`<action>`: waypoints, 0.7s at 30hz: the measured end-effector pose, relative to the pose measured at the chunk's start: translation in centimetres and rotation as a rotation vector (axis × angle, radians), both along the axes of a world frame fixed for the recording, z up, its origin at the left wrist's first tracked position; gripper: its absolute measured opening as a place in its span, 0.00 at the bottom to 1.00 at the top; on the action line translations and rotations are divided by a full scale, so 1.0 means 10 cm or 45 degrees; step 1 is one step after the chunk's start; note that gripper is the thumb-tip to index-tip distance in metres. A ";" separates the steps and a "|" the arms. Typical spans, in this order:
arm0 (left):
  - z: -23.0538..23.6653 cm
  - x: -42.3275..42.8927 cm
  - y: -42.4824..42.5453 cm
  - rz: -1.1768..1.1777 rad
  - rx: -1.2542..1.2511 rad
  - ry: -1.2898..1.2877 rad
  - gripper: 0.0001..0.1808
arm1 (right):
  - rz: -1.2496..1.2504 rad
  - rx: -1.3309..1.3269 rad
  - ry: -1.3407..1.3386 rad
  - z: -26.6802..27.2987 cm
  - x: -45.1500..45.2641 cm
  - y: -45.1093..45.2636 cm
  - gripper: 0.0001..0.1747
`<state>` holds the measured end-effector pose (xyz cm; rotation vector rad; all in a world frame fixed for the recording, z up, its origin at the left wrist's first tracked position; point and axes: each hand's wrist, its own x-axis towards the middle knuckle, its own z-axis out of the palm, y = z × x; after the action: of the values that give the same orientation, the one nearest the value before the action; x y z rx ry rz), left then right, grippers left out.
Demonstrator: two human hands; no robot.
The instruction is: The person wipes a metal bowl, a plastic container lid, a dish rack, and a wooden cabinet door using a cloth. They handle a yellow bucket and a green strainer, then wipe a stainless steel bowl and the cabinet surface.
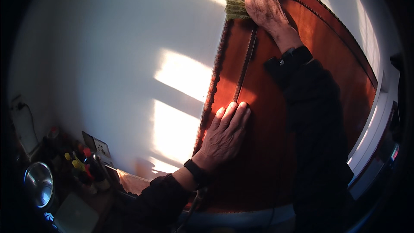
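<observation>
A reddish-brown wooden panel with carved, beaded edging [268, 110], seemingly a piece of furniture, stands against a white wall. My left hand [224, 136] lies on its face near the left edge, fingers apart and pointing up. Higher up, my right hand [263, 5] presses a green ribbed cloth [237, 1] against the panel's upper left corner. Part of the cloth is under the palm and part hangs over the edge; its far end shows right of the fingers. Both wrists carry dark bands.
At lower left are several bottles with red and yellow caps [85, 165], a metal bowl [38, 184] and a pale flat board [76, 213]. A wall socket with a cord [21, 105] is at far left. A white frame [368, 136] borders the right side.
</observation>
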<state>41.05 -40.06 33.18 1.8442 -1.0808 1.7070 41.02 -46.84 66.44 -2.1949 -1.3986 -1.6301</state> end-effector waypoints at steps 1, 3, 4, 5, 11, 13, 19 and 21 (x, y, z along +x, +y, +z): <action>-0.02 0.00 0.01 -0.040 0.010 0.038 0.30 | -0.297 -0.011 -0.326 -0.07 -0.01 -0.07 0.29; -0.03 0.05 0.02 -0.173 -0.069 0.003 0.29 | -0.366 -0.131 -0.560 -0.29 -0.01 -0.21 0.24; -0.04 0.07 0.02 -0.240 -0.116 -0.016 0.29 | -0.336 -0.124 -0.603 -0.44 0.03 -0.23 0.23; -0.07 0.09 0.05 -0.396 -0.193 -0.026 0.28 | -0.351 -0.083 -0.619 -0.64 0.06 -0.26 0.22; -0.22 0.01 0.26 -0.959 -0.668 0.111 0.23 | -0.393 -0.267 -0.509 -1.71 -0.13 -0.44 0.20; -0.19 -0.05 0.34 -0.815 -0.633 0.164 0.22 | -0.404 -0.266 -0.523 -1.74 -0.18 -0.40 0.19; 0.23 0.04 0.47 -0.720 -0.711 0.278 0.29 | -0.163 0.074 -0.320 -1.45 -0.24 -0.13 0.20; 0.21 0.02 0.47 -0.741 -0.696 0.328 0.30 | -0.350 0.100 -0.442 -1.34 -0.20 -0.06 0.27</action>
<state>41.24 -35.32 35.27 1.2070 -0.8238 1.2184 39.01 -47.44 52.99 -2.2172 -1.1055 -2.2079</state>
